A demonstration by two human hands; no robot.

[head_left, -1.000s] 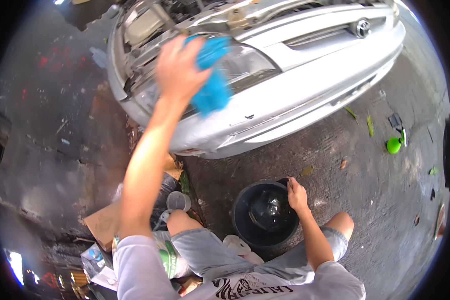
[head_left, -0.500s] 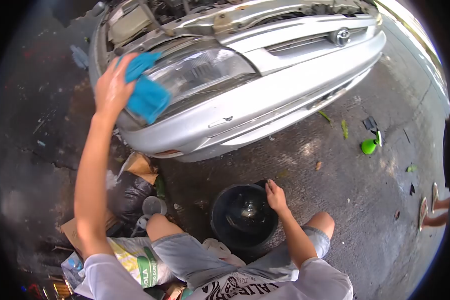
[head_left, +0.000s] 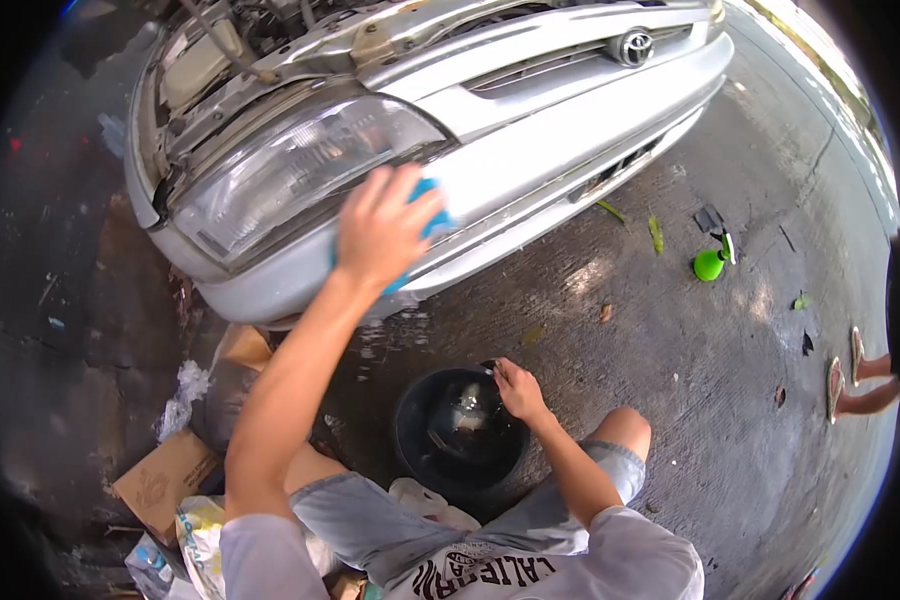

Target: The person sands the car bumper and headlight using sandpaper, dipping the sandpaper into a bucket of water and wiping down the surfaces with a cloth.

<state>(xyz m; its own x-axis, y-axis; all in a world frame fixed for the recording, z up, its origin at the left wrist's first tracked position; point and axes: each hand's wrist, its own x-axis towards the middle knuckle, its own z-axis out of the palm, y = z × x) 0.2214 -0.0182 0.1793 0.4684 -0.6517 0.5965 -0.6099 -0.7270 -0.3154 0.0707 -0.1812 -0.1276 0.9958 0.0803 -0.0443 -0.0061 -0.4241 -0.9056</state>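
Observation:
My left hand [head_left: 382,228] is closed over a blue cloth [head_left: 432,208] and presses it on the silver bumper [head_left: 510,155], just below the headlight [head_left: 305,165]. Most of the cloth is hidden under the palm and fingers, which are slightly blurred. My right hand [head_left: 518,388] grips the rim of a black basin [head_left: 410,425] on the ground between my knees. Inside the basin, a shiny patch shows at the bottom.
A green spray bottle [head_left: 709,265] stands on the ground at the right, near leaves. Another person's feet in sandals [head_left: 835,390] show at the far right. A cardboard box [head_left: 168,485] and plastic bags [head_left: 202,545] lie at the lower left.
The left hand with the cloth has moved from the headlight's outer corner rightward and down onto the bumper. The view has shifted a little. The right hand remains on the basin's rim.

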